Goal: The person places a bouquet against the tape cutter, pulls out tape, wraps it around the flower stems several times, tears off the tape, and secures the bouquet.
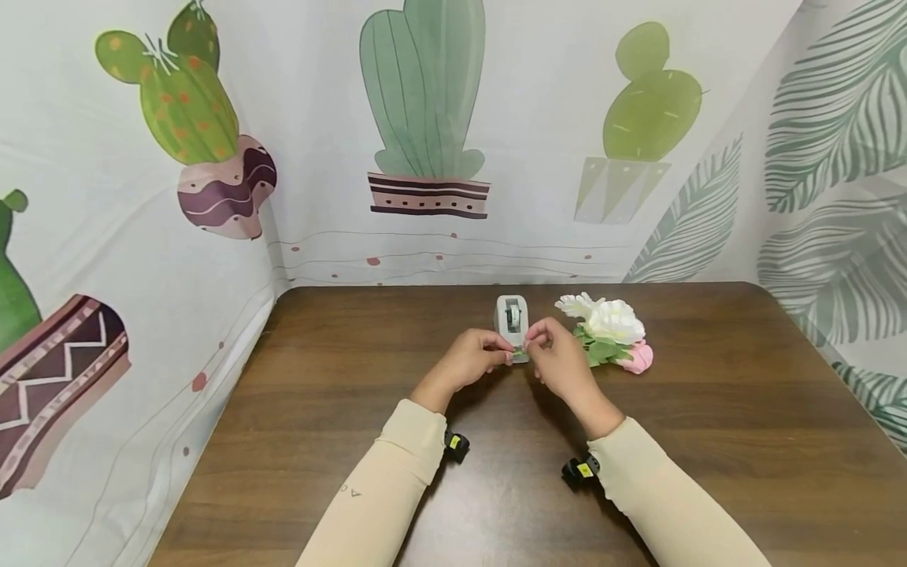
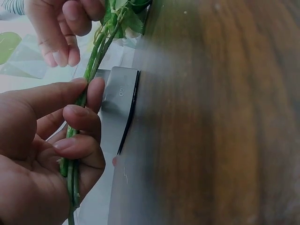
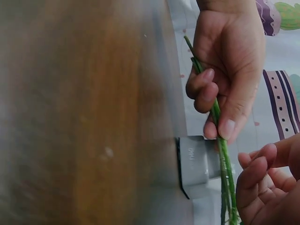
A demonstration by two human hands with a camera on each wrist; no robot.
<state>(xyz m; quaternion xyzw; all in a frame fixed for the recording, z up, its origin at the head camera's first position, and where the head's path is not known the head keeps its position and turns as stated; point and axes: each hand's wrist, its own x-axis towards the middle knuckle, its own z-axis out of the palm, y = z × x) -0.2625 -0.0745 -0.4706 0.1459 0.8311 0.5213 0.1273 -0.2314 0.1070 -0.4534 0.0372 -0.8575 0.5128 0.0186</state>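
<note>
My left hand [image 1: 473, 356] grips a bundle of thin green flower stems [image 2: 96, 54] between thumb and curled fingers; the cut ends stick out past the palm in both wrist views. Beyond my right hand lie the stems' leaves and blooms, a white flower [image 1: 615, 321] and a pink flower [image 1: 639, 358]. My right hand [image 1: 560, 358] is close beside the stems, its fingers bent and thumb near the forefinger; whether it pinches something thin and clear is not visible. A shiny patch shows on the stems [image 3: 226, 166]. Just behind the hands stands a grey tape dispenser [image 1: 505, 319].
A brown wooden table [image 1: 340, 378] lies under everything, its back edge close behind the dispenser and flowers. A white cloth [image 1: 319, 157] printed with cacti and leaves hangs behind and at the sides.
</note>
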